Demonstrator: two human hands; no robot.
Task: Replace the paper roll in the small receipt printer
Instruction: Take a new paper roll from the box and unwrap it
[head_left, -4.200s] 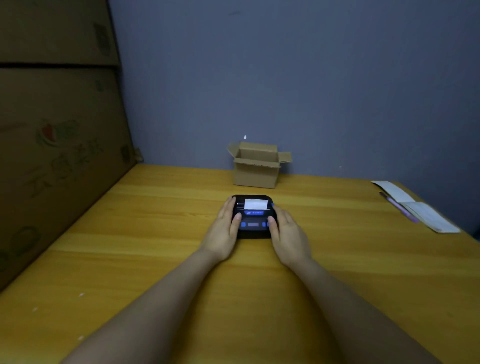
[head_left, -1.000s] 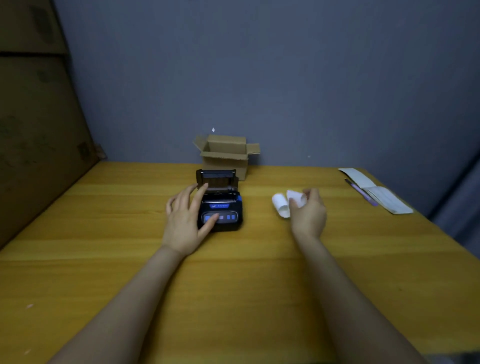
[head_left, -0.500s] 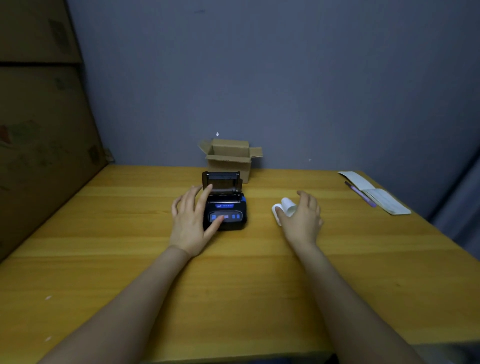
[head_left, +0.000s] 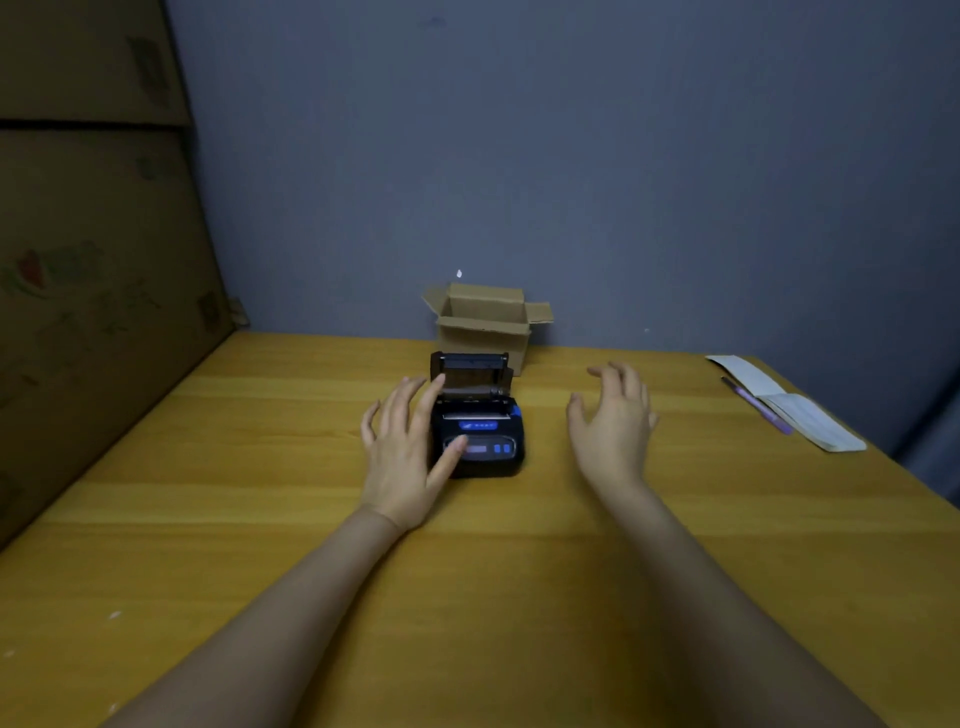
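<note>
The small black receipt printer (head_left: 480, 441) sits mid-table with its lid (head_left: 470, 371) flipped up toward the back, and its paper bay looks dark. My left hand (head_left: 402, 457) lies flat against the printer's left side, fingers spread, with the thumb on the front button panel. My right hand (head_left: 613, 426) hovers to the right of the printer, a little above the table, fingers apart and holding nothing. No paper roll shows. The spot under my right hand is hidden.
A small open cardboard box (head_left: 485, 327) stands just behind the printer against the wall. Paper sheets (head_left: 800, 410) and a purple pen (head_left: 758, 405) lie at the wooden table's (head_left: 467, 571) right edge. Large cardboard cartons (head_left: 93, 260) wall off the left side.
The printer lid went from closed to open. My right hand set a white paper roll down to the right of the printer, then let go and lifted with fingers spread, so the roll is out of sight.
</note>
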